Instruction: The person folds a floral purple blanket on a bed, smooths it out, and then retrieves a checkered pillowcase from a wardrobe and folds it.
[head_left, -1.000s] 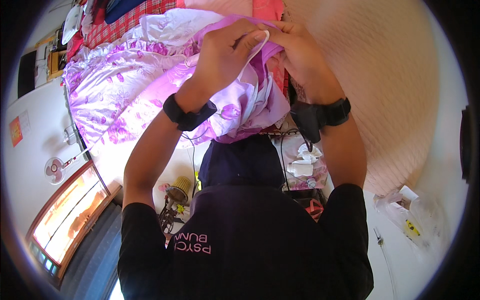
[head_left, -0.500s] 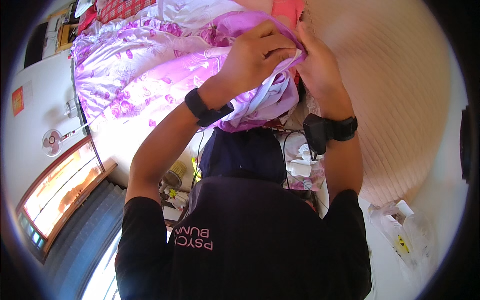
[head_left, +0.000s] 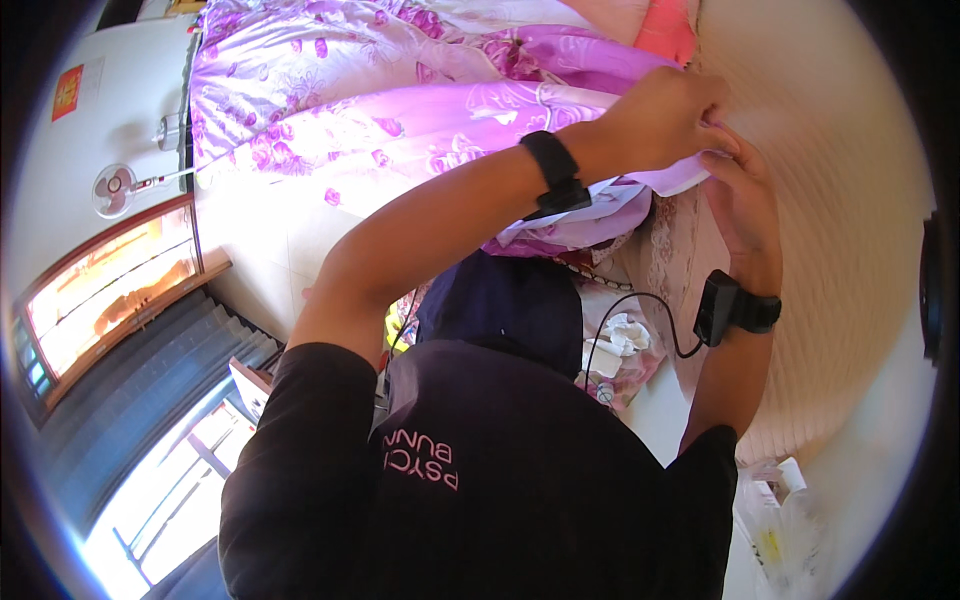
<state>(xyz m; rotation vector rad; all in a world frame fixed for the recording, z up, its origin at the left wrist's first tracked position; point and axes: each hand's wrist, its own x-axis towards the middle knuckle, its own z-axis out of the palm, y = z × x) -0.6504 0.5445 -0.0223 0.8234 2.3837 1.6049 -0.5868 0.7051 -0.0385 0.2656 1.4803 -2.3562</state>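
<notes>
A large floral bedsheet or quilt cover (head_left: 400,125), white and lilac with purple roses, spreads from the far left toward my hands. My left hand (head_left: 665,115) reaches across to the right, closed on the cloth's edge. Right beside it, my right hand (head_left: 745,200) is raised with thumb and fingers pinching the same edge. The fingertips of both hands nearly meet there, so exactly how the cloth lies between them is hidden. Below my hands, a bunched part of the cover hangs in folds over my dark-clothed lap (head_left: 500,305).
A beige ribbed bedspread (head_left: 830,200) extends along the right. Crumpled white tissue (head_left: 625,335) lies right of my lap. A clear plastic bag (head_left: 780,530) sits at the lower right. At the left are a white fan (head_left: 115,190) and a dark blue curtain (head_left: 130,385).
Both my hands have moved to the right, pulling the cover's edge along. The left arm now stretches farther across, and the cloth is drawn out more between the left side and my hands.
</notes>
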